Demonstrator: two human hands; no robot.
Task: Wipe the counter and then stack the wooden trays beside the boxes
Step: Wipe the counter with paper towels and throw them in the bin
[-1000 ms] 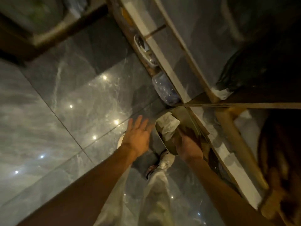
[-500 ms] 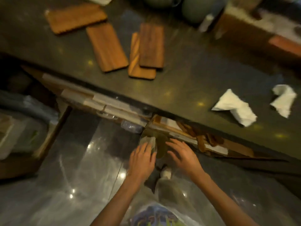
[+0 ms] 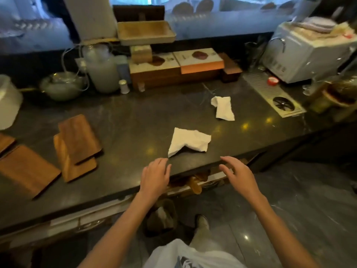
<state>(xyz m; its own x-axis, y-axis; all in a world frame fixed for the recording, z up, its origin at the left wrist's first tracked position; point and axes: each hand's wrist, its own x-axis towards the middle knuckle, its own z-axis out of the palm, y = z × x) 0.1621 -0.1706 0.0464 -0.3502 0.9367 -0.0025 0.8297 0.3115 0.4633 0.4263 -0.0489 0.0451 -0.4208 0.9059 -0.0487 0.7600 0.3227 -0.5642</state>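
A dark stone counter (image 3: 135, 117) runs across the view. Several wooden trays lie at its left: two overlapping ones (image 3: 77, 146), a flat one (image 3: 27, 169) nearer the edge, and one (image 3: 5, 141) cut off by the frame. A crumpled white paper towel (image 3: 188, 142) lies near the front edge, a second one (image 3: 223, 108) farther back. Flat boxes (image 3: 185, 64) stand at the back. My left hand (image 3: 155, 176) hovers open at the counter edge, just short of the near towel. My right hand (image 3: 238, 175) is open beside it, off the edge. Both hold nothing.
A glass teapot (image 3: 61, 87) and a cloudy jug (image 3: 102, 72) stand back left. A metal drain grate (image 3: 274, 95) and a pale appliance (image 3: 309, 53) sit at the right. A small bin (image 3: 161, 217) with paper in it stands on the floor below the counter.
The view has swung up from the floor and the bin to the counter top. Both hands have risen from the bin to the counter edge, empty.
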